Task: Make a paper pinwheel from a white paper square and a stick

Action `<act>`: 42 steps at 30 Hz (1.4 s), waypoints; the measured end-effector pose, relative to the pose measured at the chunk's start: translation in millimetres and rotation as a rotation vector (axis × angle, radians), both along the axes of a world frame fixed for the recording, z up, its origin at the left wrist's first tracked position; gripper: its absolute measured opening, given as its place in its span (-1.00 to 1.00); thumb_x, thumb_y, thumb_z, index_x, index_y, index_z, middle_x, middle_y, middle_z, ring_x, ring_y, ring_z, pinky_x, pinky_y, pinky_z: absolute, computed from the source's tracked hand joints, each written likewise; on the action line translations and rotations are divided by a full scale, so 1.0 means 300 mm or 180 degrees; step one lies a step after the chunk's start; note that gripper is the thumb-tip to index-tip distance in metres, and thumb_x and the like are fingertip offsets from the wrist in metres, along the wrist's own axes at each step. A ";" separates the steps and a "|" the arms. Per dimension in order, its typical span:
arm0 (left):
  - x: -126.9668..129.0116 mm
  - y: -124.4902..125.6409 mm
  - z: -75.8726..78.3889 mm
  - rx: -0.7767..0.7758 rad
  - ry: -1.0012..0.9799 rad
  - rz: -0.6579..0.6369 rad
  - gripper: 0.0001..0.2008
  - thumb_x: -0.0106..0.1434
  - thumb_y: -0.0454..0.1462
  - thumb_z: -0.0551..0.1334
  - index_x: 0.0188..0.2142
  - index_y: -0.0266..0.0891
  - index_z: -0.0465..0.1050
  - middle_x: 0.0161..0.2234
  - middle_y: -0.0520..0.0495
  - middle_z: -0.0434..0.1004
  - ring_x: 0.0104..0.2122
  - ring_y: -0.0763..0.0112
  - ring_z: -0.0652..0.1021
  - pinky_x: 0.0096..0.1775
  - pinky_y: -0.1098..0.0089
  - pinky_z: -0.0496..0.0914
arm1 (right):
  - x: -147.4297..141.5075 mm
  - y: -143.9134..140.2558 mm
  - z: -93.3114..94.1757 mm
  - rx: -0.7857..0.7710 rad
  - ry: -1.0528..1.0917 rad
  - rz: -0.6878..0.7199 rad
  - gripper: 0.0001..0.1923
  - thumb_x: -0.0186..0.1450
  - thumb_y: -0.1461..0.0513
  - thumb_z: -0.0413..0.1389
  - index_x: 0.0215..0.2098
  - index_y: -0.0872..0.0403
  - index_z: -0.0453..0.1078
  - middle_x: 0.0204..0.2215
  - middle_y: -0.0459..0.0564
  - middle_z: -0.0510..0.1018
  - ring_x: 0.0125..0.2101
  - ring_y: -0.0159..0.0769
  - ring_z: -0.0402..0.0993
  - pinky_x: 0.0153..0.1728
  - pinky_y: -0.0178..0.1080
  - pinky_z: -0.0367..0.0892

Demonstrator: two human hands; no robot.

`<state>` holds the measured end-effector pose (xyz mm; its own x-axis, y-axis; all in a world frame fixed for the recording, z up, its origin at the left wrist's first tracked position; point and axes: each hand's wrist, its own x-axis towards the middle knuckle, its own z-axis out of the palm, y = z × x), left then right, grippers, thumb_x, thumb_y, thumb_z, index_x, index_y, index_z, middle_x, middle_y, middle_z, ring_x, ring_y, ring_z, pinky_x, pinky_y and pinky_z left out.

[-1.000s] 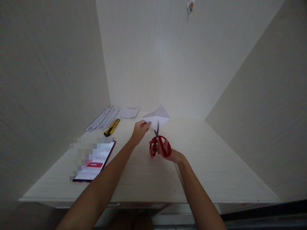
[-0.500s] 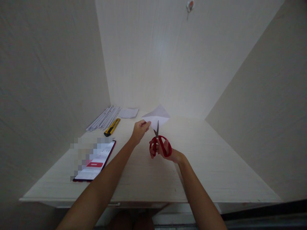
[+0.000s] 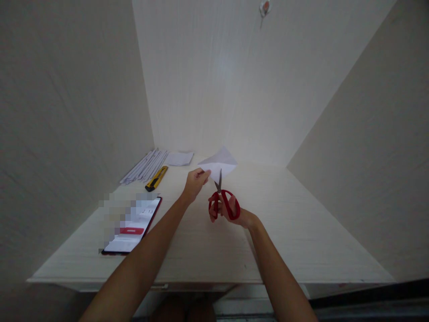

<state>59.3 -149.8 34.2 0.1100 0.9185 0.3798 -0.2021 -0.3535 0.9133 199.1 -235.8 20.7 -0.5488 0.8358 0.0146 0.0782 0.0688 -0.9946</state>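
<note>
Red handles mark the scissors (image 3: 219, 191) in your right hand (image 3: 222, 209), near the middle of the table (image 3: 301, 232). Your thumb shows through the larger loop and your other fingers are curled about the smaller one, so this hand is closed around the grips. The blades point away from you and stand parted. The longer-looking one lies across the near face of the white paper (image 3: 224, 156), while the other is partly hidden at its lower edge; you cannot tell from this view how far any cut runs.

Your left hand (image 3: 195, 183) pinches the paper by its left side, thumb on top and fingers bent underneath. The sheet juts out beyond both hands, roughly diamond-shaped, with a line across its middle where a greyer upper part meets a brighter lower one. Your two hands are close but apart.

Over to your left, a yellow and black cutter (image 3: 156, 179) lies slantwise on the table. Just behind it, narrow folded papers (image 3: 145, 167) are spread along the left wall (image 3: 77, 112), and a squarish pad (image 3: 180, 158) rests beside them, near the back wall (image 3: 214, 80). Closer to you, by your left forearm, sits a phone (image 3: 129, 241), its lit screen partly pixelated and showing a red bar.
</note>
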 end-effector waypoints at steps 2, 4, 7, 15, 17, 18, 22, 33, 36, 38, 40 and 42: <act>0.001 -0.001 0.000 -0.0004 -0.0017 -0.0009 -0.73 0.02 -0.22 0.19 -0.68 -0.30 0.19 -0.74 0.13 0.14 -0.69 0.64 0.17 -0.60 0.51 0.03 | 0.000 -0.001 0.000 0.0048 0.0156 0.0111 -0.30 0.12 -0.20 -0.42 -0.14 0.14 0.12 -0.46 0.00 0.31 -0.47 -0.35 0.29 -0.31 -0.14 0.23; 0.001 -0.002 0.001 0.0001 -0.0026 -0.0007 -0.73 0.01 -0.22 0.20 -0.68 -0.30 0.19 -0.75 0.13 0.13 -0.69 0.64 0.16 -0.60 0.51 0.03 | 0.000 -0.001 0.000 0.0076 0.0317 0.0188 -0.32 0.14 -0.19 -0.40 -0.13 0.15 0.11 -0.46 0.01 0.32 -0.47 -0.35 0.30 -0.30 -0.13 0.23; 0.001 -0.005 0.005 0.0004 0.0000 0.0000 -0.73 0.01 -0.21 0.20 -0.68 -0.30 0.20 -0.75 0.13 0.14 -0.69 0.64 0.17 -0.60 0.51 0.04 | -0.002 -0.001 -0.001 0.0049 0.0377 0.0166 -0.32 0.14 -0.18 -0.41 -0.12 0.14 0.10 -0.46 0.01 0.33 -0.47 -0.34 0.31 -0.31 -0.13 0.24; 0.000 -0.005 0.004 0.0011 0.0024 -0.0012 -0.71 0.02 -0.21 0.19 -0.69 -0.30 0.18 -0.75 0.13 0.14 -0.69 0.64 0.17 -0.60 0.51 0.03 | 0.000 0.002 -0.004 0.0035 0.0308 0.0160 -0.30 0.13 -0.19 -0.42 -0.10 0.14 0.10 -0.46 0.00 0.33 -0.47 -0.34 0.32 -0.31 -0.12 0.24; 0.000 -0.002 0.001 0.0027 0.0016 -0.0018 -0.72 0.02 -0.22 0.19 -0.69 -0.30 0.18 -0.74 0.13 0.14 -0.69 0.64 0.17 -0.60 0.51 0.03 | 0.001 0.002 -0.004 0.0026 0.0326 0.0159 -0.31 0.13 -0.19 -0.40 -0.11 0.14 0.10 -0.47 -0.01 0.32 -0.47 -0.34 0.32 -0.30 -0.13 0.23; 0.000 -0.001 -0.001 0.0028 0.0023 -0.0006 -0.72 0.02 -0.22 0.19 -0.69 -0.30 0.19 -0.74 0.13 0.14 -0.69 0.64 0.17 -0.60 0.51 0.03 | 0.001 0.003 -0.004 0.0025 0.0324 0.0154 -0.31 0.13 -0.20 -0.40 -0.11 0.15 0.10 -0.48 -0.01 0.32 -0.47 -0.34 0.32 -0.30 -0.13 0.23; 0.000 0.003 -0.005 -0.0013 0.0067 0.0059 -0.72 0.01 -0.21 0.20 -0.69 -0.30 0.20 -0.74 0.12 0.15 -0.69 0.63 0.18 -0.61 0.51 0.04 | 0.000 0.002 0.000 0.0077 0.0245 0.0136 -0.27 0.10 -0.22 -0.40 -0.12 0.15 0.11 -0.48 -0.01 0.31 -0.47 -0.33 0.32 -0.33 -0.14 0.24; 0.000 -0.005 0.005 0.0006 0.0026 0.0050 -0.71 0.01 -0.22 0.19 -0.70 -0.30 0.17 -0.75 0.13 0.13 -0.69 0.64 0.16 -0.60 0.51 0.02 | -0.002 -0.003 0.008 0.0073 0.0180 0.0083 -0.28 0.11 -0.21 -0.43 -0.13 0.15 0.12 -0.47 0.00 0.34 -0.48 -0.34 0.32 -0.33 -0.13 0.24; 0.001 -0.008 0.008 -0.0015 0.0032 0.0055 -0.71 0.01 -0.22 0.19 -0.71 -0.30 0.17 -0.75 0.14 0.12 -0.69 0.64 0.16 -0.60 0.51 0.02 | -0.003 -0.002 0.006 0.0077 0.0266 0.0119 -0.30 0.12 -0.20 -0.41 -0.13 0.15 0.11 -0.49 -0.02 0.32 -0.49 -0.35 0.31 -0.33 -0.14 0.24; 0.000 -0.008 0.008 -0.0018 0.0035 0.0048 -0.71 0.01 -0.21 0.19 -0.70 -0.30 0.17 -0.75 0.13 0.12 -0.69 0.64 0.16 -0.60 0.50 0.02 | -0.004 -0.002 0.004 0.0078 0.0287 0.0111 -0.31 0.12 -0.20 -0.40 -0.13 0.14 0.11 -0.50 -0.03 0.31 -0.48 -0.35 0.31 -0.33 -0.14 0.24; -0.001 -0.007 0.006 -0.0013 0.0046 0.0044 -0.71 0.02 -0.21 0.19 -0.70 -0.29 0.17 -0.75 0.13 0.12 -0.69 0.64 0.16 -0.60 0.50 0.02 | -0.003 -0.001 0.003 0.0069 0.0282 0.0095 -0.30 0.12 -0.20 -0.40 -0.12 0.15 0.11 -0.49 -0.03 0.31 -0.48 -0.35 0.31 -0.33 -0.14 0.23; -0.001 -0.006 0.005 -0.0012 0.0058 0.0040 -0.71 0.02 -0.21 0.19 -0.70 -0.29 0.18 -0.75 0.13 0.11 -0.69 0.64 0.15 -0.60 0.50 0.01 | -0.001 -0.001 0.001 0.0062 0.0298 0.0116 -0.30 0.12 -0.20 -0.40 -0.12 0.15 0.11 -0.48 -0.01 0.32 -0.48 -0.35 0.30 -0.33 -0.14 0.23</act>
<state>59.0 -151.5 35.5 0.1054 0.9212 0.3745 -0.1810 -0.3525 0.9181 198.7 -236.1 21.1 -0.5744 0.8143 0.0834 -0.0179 0.0894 -0.9958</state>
